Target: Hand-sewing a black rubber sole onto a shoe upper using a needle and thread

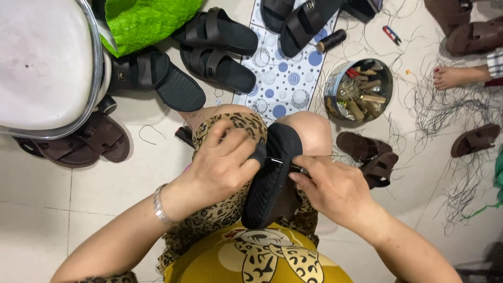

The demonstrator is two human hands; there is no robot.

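L hand (222,162) clamping black sandal (272,178) on knee; R hand (327,183) pinching needle (285,163). Best keeping sole steady, pushing straight.

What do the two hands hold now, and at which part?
The left hand grips the black sandal at its upper side edge; the right hand pinches a thin needle there.

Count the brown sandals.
7 brown sandals: two by the stool at left, two right of the knee, one far right, two top right, partly cut off. More may be hidden.
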